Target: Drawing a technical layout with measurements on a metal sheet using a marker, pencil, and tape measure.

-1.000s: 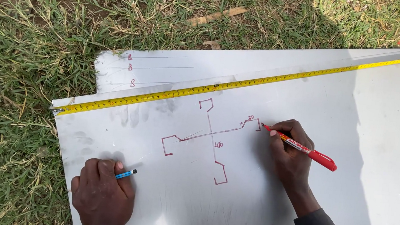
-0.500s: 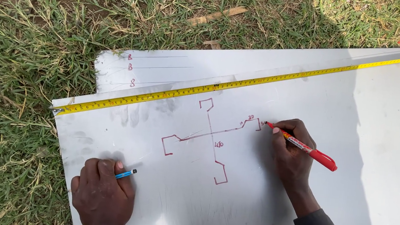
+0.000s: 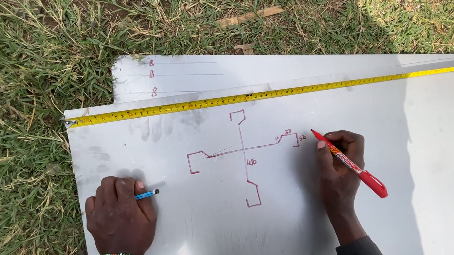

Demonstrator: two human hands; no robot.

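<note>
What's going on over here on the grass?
A person is marking a pale sheet-metal panel lying on grass. The right hand holds a red marker pen, tip beside a red cross-shaped sketch. The left hand rests on the sheet, gripping a small blue pen. A yellow tape measure stretches across above.

Bright daylight, sharp focus throughout.
A broad soft shadow darkens the metal sheet (image 3: 185,233) toward its right edge; mild glare whitens its left corner.

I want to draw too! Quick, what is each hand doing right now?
Left hand: closed on a blue pen, resting on the metal sheet.
Right hand: closed on a red marker, tip near the drawing.
</note>
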